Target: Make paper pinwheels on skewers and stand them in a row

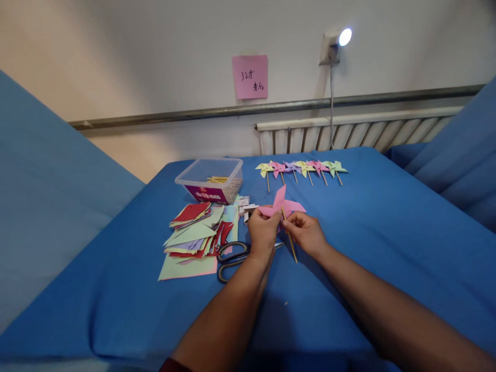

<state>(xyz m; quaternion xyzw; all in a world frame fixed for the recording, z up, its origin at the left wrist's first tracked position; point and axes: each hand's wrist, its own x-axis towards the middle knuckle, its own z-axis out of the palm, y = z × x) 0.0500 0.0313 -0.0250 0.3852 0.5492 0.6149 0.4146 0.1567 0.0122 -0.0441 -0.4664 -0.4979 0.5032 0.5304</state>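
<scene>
A pink paper pinwheel [281, 199] is held above the blue-covered table, its back turned toward me. Its thin wooden stick [290, 240] runs from the centre down toward me, tilted slightly. My left hand [262, 227] is closed on the pinwheel's left side, with the thumb at the centre near the top of the stick. My right hand [306, 232] pinches close to the upper stick and the pinwheel's right blade; the exact spot between its fingertips is partly hidden. Black-handled scissors [233, 253] lie beneath my left wrist, blades mostly covered by it.
Several finished pinwheels [304, 168] lie in a row at the back. A clear plastic box [211, 178] with wooden sticks stands back left. Stacked coloured paper [197, 232] lies left of the scissors, near small white boxes [245, 204]. Blue curtains [50, 206] hang at both sides.
</scene>
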